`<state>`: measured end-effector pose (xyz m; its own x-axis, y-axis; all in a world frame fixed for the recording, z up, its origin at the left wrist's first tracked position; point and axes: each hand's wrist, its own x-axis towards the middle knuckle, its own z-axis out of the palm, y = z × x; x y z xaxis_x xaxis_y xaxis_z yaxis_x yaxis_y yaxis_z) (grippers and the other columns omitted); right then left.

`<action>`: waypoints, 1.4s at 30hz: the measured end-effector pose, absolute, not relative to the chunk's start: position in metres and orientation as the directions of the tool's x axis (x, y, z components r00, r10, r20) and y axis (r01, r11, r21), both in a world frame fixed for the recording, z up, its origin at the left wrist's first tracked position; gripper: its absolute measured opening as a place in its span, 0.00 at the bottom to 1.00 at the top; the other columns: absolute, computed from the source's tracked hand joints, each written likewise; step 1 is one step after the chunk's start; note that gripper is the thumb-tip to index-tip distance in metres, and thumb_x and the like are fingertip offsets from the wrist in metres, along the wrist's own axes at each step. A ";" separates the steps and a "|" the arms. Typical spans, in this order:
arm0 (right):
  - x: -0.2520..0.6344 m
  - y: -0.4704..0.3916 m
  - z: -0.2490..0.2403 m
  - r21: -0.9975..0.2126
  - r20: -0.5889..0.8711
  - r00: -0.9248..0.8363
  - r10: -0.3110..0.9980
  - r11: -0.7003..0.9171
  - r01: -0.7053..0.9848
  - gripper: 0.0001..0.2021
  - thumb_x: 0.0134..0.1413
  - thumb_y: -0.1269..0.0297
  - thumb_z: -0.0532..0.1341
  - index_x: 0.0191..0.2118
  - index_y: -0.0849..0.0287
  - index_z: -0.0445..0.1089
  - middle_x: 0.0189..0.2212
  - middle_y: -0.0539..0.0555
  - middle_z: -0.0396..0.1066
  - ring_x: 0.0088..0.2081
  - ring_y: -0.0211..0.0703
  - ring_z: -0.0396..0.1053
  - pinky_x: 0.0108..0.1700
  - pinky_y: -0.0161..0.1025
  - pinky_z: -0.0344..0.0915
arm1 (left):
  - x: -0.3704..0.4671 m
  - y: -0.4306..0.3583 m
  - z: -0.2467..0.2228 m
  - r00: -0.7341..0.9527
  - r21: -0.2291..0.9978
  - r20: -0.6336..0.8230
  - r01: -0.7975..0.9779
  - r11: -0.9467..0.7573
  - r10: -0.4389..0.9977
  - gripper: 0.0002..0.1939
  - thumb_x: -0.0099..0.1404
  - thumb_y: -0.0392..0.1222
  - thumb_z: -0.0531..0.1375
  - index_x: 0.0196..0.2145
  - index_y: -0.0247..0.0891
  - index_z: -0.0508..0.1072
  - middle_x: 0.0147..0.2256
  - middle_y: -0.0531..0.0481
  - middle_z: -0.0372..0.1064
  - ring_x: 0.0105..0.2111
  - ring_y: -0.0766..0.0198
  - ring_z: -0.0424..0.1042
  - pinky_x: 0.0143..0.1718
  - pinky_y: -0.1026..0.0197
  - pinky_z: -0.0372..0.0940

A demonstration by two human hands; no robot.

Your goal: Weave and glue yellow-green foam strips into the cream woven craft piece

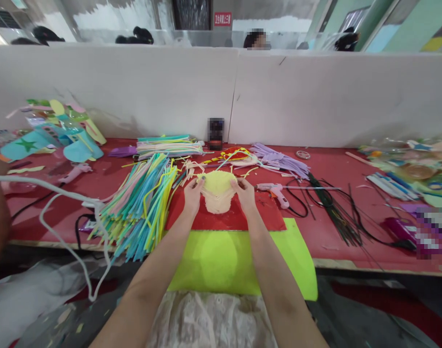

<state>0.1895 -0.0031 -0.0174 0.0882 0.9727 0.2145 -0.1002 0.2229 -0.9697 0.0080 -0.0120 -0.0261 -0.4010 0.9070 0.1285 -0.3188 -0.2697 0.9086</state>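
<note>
Both of your hands are on the yellow foam piece (218,189), one at each side edge — your left hand (192,195) pinches its left margin, your right hand (245,193) its right margin, fingers curled over the top and thumbs seemingly tucked beneath. Each grip is clenched on the piece, so it is held stretched between them and kept flat enough to work on. It sits directly between your two grips, lying on a red sheet (226,215) that gives it a clean backing, and a lime-green sheet (293,256) reaches from under that towards you and hangs over the tabletop's (330,237) near edge.

Just to the outside of your left grip lies a thick fan of coloured strips (141,208), blue, green, pink and yellow, within easy reach. Just beyond your right grip, a pink glue gun (275,189) rests on its side with its nozzle pointing away to the right, near enough to pick up without shifting your arms. Farther out on that side is a bundle of dark wires (333,212). Past both grips, towards the white partition (315,96), lie purple strips (279,159) and loose yellow offcuts. A white cord (61,203) loops well off to the left of your left grip — clear of the piece you hold.
</note>
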 end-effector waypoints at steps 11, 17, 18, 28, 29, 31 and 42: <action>0.188 -0.005 -0.017 -0.978 0.203 0.049 0.978 0.204 -0.033 0.20 0.42 0.46 0.66 0.34 0.60 0.74 0.27 0.49 0.71 0.28 0.37 0.62 0.31 0.36 0.62 | 0.008 -0.015 -0.028 -0.405 0.941 0.188 -0.186 -0.282 0.895 0.13 0.54 0.49 0.67 0.31 0.36 0.75 0.28 0.53 0.70 0.28 0.67 0.67 0.32 0.65 0.62; 0.187 -0.004 -0.018 -0.979 0.204 0.032 0.978 0.205 -0.022 0.20 0.43 0.46 0.66 0.35 0.59 0.75 0.28 0.50 0.71 0.28 0.38 0.62 0.32 0.36 0.62 | 0.004 -0.017 -0.018 -0.477 0.939 0.209 -0.145 -0.311 0.854 0.14 0.55 0.50 0.65 0.35 0.39 0.75 0.33 0.51 0.71 0.35 0.63 0.70 0.37 0.63 0.63; 0.188 -0.004 -0.019 -0.978 0.205 0.026 0.978 0.205 -0.018 0.20 0.43 0.46 0.66 0.35 0.59 0.75 0.28 0.50 0.72 0.28 0.38 0.63 0.32 0.36 0.62 | 0.003 -0.016 -0.017 -0.483 0.942 0.209 -0.136 -0.308 0.850 0.13 0.55 0.50 0.65 0.34 0.39 0.74 0.33 0.51 0.71 0.35 0.62 0.70 0.37 0.63 0.63; 0.187 -0.003 -0.021 -0.973 0.228 0.026 0.973 0.228 0.024 0.18 0.45 0.48 0.66 0.35 0.59 0.75 0.27 0.49 0.70 0.27 0.37 0.60 0.32 0.36 0.61 | 0.001 -0.017 -0.016 -0.520 0.959 0.206 -0.061 -0.277 0.829 0.12 0.55 0.49 0.66 0.30 0.39 0.71 0.27 0.55 0.65 0.28 0.66 0.63 0.31 0.64 0.57; 0.187 -0.004 -0.021 -0.973 0.231 0.028 0.973 0.230 0.027 0.18 0.45 0.48 0.66 0.35 0.59 0.75 0.27 0.49 0.70 0.27 0.37 0.60 0.31 0.36 0.61 | 0.001 -0.018 -0.016 -0.523 0.960 0.204 -0.060 -0.274 0.828 0.12 0.55 0.49 0.66 0.30 0.39 0.70 0.26 0.55 0.64 0.27 0.66 0.62 0.31 0.64 0.57; 0.187 -0.004 -0.021 -0.972 0.234 0.031 0.972 0.233 0.034 0.18 0.45 0.48 0.66 0.34 0.59 0.75 0.27 0.49 0.70 0.27 0.37 0.60 0.31 0.35 0.60 | 0.002 -0.018 -0.016 -0.527 0.961 0.199 -0.059 -0.269 0.826 0.12 0.55 0.49 0.66 0.29 0.39 0.70 0.25 0.56 0.63 0.26 0.66 0.61 0.30 0.64 0.56; 0.185 -0.004 -0.019 -0.975 0.220 0.028 0.975 0.218 0.051 0.18 0.44 0.47 0.66 0.30 0.58 0.73 0.24 0.48 0.67 0.26 0.37 0.58 0.29 0.35 0.58 | 0.001 -0.018 -0.014 -0.505 0.954 0.167 -0.135 -0.268 0.847 0.13 0.53 0.49 0.67 0.33 0.39 0.73 0.30 0.53 0.69 0.29 0.65 0.65 0.32 0.65 0.59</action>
